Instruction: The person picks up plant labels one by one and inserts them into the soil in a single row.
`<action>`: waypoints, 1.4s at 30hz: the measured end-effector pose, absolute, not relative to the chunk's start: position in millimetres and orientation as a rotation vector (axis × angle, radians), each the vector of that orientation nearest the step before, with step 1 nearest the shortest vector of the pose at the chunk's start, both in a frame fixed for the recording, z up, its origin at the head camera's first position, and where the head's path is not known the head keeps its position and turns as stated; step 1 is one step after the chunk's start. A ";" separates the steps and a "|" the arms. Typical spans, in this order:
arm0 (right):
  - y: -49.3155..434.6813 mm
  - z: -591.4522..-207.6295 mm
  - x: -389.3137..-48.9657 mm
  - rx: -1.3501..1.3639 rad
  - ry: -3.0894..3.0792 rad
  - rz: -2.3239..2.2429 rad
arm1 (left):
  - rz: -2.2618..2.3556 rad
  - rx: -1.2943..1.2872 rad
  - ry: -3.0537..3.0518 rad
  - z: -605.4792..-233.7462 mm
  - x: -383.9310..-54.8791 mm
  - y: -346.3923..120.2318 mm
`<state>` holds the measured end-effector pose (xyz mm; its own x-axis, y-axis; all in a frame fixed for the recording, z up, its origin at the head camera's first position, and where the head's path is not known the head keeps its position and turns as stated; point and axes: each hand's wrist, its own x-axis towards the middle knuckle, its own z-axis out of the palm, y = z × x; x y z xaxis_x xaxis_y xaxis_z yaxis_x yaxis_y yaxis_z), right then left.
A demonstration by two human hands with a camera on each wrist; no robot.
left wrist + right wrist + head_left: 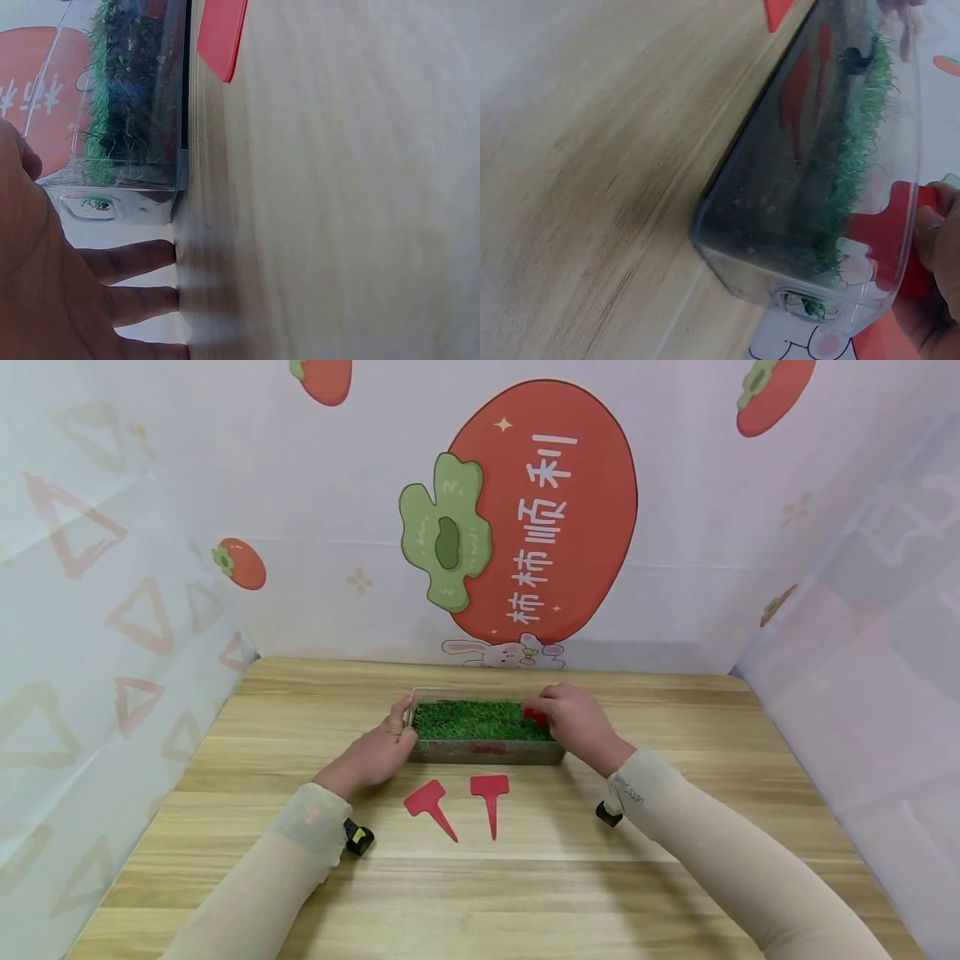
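A clear rectangular box (487,753) holds green artificial grass (480,720) over a dark filling. My left hand (381,745) rests against the box's left end. In the left wrist view, its thumb is by the upper rim and several fingers (131,260) stretch down toward the tabletop. At the right end, my right hand (573,722) pinches a red T-shaped plant label (889,232) by its wide head. That label's stem points down to the grass, and its tip is hidden. Two more red plant labels, one tilted (430,803) and one nearly straight (491,797), lie in front of the box.
Wood-grain tabletop (480,893) surrounds the box. A printed cloth backdrop (322,602) rises behind the table, with similar cloth at both sides. Small black devices, one by the left wrist (358,837) and one by the right wrist (609,814), sit at the sleeve cuffs.
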<state>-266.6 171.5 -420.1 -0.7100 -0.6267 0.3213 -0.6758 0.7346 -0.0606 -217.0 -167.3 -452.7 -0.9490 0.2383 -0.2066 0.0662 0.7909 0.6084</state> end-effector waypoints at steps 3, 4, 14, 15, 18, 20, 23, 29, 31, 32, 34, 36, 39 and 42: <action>172.6 -418.4 -265.3 1.001 -2.669 0.272 | 0.913 0.237 2.705 -453.0 -217.7 -166.6; 173.0 -417.6 -265.0 0.996 -2.671 0.279 | 0.915 0.236 2.705 -453.0 -217.9 -166.5; 175.7 -417.4 -264.1 1.022 -2.672 0.279 | 0.902 0.228 2.715 -455.0 -218.3 -166.8; 176.0 -418.0 -264.0 1.026 -2.672 0.275 | 0.904 0.223 2.714 -455.6 -218.4 -166.8; 176.8 -419.5 -263.8 1.030 -2.672 0.279 | 0.903 0.237 2.719 -457.0 -218.7 -167.2; 177.0 -419.8 -263.7 1.029 -2.675 0.283 | 0.906 0.242 2.720 -457.5 -218.6 -167.2; 176.6 -418.5 -263.4 1.021 -2.685 0.296 | 0.910 0.245 2.721 -457.2 -218.1 -167.1; 176.8 -414.8 -262.7 1.009 -2.682 0.315 | 0.913 0.243 2.713 -455.4 -217.7 -166.3; 177.2 -414.3 -262.4 1.007 -2.676 0.320 | 0.914 0.241 2.710 -454.8 -217.5 -166.2; 177.4 -414.1 -262.3 1.004 -2.674 0.323 | 0.912 0.241 2.713 -454.5 -217.3 -166.2; 177.8 -413.6 -262.2 0.998 -2.673 0.331 | 0.917 0.241 2.713 -453.4 -217.1 -166.0; 177.9 -413.4 -262.3 0.989 -2.676 0.336 | 0.923 0.242 2.712 -452.5 -216.9 -165.7; 178.3 -413.4 -262.2 0.980 -2.683 0.330 | 0.923 0.251 2.713 -452.1 -216.9 -165.4; 178.9 -413.1 -261.4 0.975 -2.668 0.324 | 0.916 0.252 2.719 -452.5 -217.1 -165.2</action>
